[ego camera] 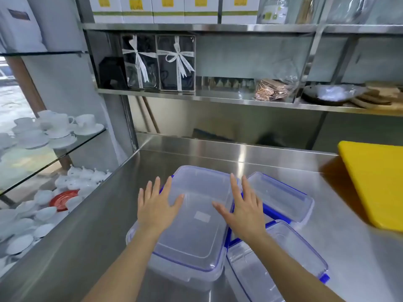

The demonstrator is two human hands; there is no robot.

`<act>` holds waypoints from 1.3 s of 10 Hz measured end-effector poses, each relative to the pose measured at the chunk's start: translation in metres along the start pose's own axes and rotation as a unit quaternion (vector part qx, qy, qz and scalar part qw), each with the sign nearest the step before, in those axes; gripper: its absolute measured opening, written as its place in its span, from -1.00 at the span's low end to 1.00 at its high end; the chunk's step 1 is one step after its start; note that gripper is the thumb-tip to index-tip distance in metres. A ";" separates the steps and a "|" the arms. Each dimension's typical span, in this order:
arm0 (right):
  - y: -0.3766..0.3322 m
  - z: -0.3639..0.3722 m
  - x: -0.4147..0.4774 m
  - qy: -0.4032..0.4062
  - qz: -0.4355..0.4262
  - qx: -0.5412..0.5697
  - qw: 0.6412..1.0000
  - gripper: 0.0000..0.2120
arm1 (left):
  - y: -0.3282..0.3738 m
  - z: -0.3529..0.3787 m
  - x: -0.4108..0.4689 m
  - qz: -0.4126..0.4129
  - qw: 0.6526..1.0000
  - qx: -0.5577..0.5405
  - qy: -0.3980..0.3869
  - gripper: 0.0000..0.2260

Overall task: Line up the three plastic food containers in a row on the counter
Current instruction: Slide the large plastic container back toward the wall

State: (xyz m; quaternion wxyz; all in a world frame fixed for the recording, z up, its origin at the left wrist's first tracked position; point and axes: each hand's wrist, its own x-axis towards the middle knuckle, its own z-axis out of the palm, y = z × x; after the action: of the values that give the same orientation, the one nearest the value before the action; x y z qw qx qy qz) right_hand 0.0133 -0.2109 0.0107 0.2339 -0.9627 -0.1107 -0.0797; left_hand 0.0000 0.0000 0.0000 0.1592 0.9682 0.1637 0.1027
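Three clear plastic food containers with blue latches sit close together on the steel counter (104, 240). The large container (196, 227) is in the middle. A smaller container (281, 197) lies behind it to the right, and another container (279, 267) lies in front to the right. My left hand (156, 205) hovers with fingers spread over the large container's left edge. Over that container's right edge is my right hand (242, 208), also spread flat. Neither hand grips anything.
A yellow cutting board (375, 182) lies on the counter at the right. Steel shelves (196, 94) above the back hold boxes, ribbon-tied packs and a bag of crackers. Glass shelves (43, 155) at the left carry white cups and dishes.
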 end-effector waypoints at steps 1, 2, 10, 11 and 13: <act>0.000 0.012 -0.003 -0.050 0.011 -0.004 0.999 -0.09 | -0.009 0.007 0.002 0.004 0.995 0.051 -0.081 -0.42; 0.003 0.022 -0.004 -0.137 0.031 0.002 0.990 -0.23 | -0.011 0.009 0.003 0.009 0.994 0.034 -0.105 -0.44; -0.007 0.027 -0.013 -0.136 0.107 0.109 0.979 -0.34 | -0.006 -0.001 -0.003 0.012 0.992 0.031 -0.124 -0.45; -0.013 0.028 -0.017 -0.116 0.158 0.187 0.963 -0.33 | -0.007 -0.003 0.000 -0.014 0.992 -0.023 -0.127 -0.45; -0.015 0.027 -0.016 -0.119 0.183 0.264 0.940 -0.40 | -0.033 -0.017 0.012 -0.171 0.955 -0.191 -0.146 -0.34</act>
State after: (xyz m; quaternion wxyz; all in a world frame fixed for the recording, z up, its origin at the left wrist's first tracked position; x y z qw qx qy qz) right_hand -0.0026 -0.1881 -0.0103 0.4753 -0.8725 0.0236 0.1113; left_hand -0.0025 0.0383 0.0067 0.3787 0.8816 0.2790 -0.0396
